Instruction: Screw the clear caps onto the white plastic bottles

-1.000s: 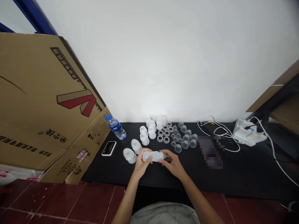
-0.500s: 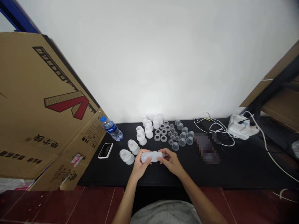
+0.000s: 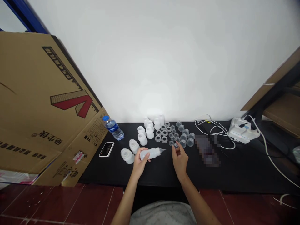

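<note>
The frosted plastic squeeze bottle (image 3: 151, 153) lies horizontally above the near edge of the black table (image 3: 112, 175), its tapered nozzle (image 3: 163, 150) pointing to three o'clock. Twelve o'clock is taken as toward the wall. The left hand (image 3: 140, 165) supports the bottle by its body, fingers closed around it from below, which appears to keep the nozzle raised clear of the table. The right hand (image 3: 179, 159) is apart from the bottle at about four o'clock. Its fingers (image 3: 177, 148) are loosely curled just beside the small clear cups (image 3: 183, 143); whether they pinch a small part cannot be told.

The parts appear sorted by kind, probably for easy picking. Frosted white bottle sections (image 3: 142, 139) stand in pairs from nine to twelve o'clock, and a block of flat plastic rings (image 3: 164, 133) sits near one o'clock. The cups occupy one to two o'clock.

Farther out at ten o'clock are a smartphone (image 3: 106, 149) and a water bottle with a blue cap (image 3: 113, 128). A large cardboard sheet (image 3: 47, 103) leans at the left end of the table. A pixelated object (image 3: 206, 150), white cables (image 3: 217, 129) and a white electrical device (image 3: 241, 130) lie toward two to three o'clock.
</note>
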{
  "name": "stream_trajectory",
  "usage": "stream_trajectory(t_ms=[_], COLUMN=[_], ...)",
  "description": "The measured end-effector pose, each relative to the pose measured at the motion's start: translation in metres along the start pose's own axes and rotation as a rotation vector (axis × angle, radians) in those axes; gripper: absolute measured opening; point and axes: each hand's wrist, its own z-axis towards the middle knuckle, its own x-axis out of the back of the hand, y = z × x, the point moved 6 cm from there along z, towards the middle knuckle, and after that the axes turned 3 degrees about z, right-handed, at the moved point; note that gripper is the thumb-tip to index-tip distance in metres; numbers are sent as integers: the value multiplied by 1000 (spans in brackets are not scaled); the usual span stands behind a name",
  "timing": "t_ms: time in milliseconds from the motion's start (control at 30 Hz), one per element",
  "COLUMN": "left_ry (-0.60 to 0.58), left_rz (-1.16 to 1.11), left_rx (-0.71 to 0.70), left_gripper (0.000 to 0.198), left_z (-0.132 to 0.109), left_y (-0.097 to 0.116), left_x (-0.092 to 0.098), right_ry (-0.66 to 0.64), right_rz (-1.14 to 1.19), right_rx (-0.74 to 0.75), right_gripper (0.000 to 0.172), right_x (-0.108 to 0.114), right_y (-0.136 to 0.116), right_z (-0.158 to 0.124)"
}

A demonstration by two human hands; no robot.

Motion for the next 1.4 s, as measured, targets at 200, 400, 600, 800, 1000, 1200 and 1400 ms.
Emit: stream_trajectory(t_ms=[200, 400, 600, 800, 1000, 1200, 1400], left_ry=[17, 22, 26, 21, 24, 7, 3], left_rz=[-26, -30, -28, -24, -19, -24, -19], left_rx=[15, 16, 21, 33, 21, 10, 7], left_gripper=[44, 43, 44, 45, 44, 44, 43], left_z=[0, 1, 1, 2, 1, 0, -1], left_y=[0, -1, -4, -1, 3, 4, 2], left_x=[-1, 0, 1, 0, -1, -2, -2], right_ry=[-29, -117, -164, -122, -69, -227, -394], right_rz=[-36, -82, -67, 96, 251, 282, 285], right_rx=[11, 39, 11, -114, -209, -186, -159], right_gripper=[51, 49, 50, 48, 50, 47, 49], right_x=[-3, -9, -14, -8, -2, -12, -25], right_y=[5, 5, 7, 4, 4, 0, 0], right_z=[0, 0, -2, -1, 3, -1, -9])
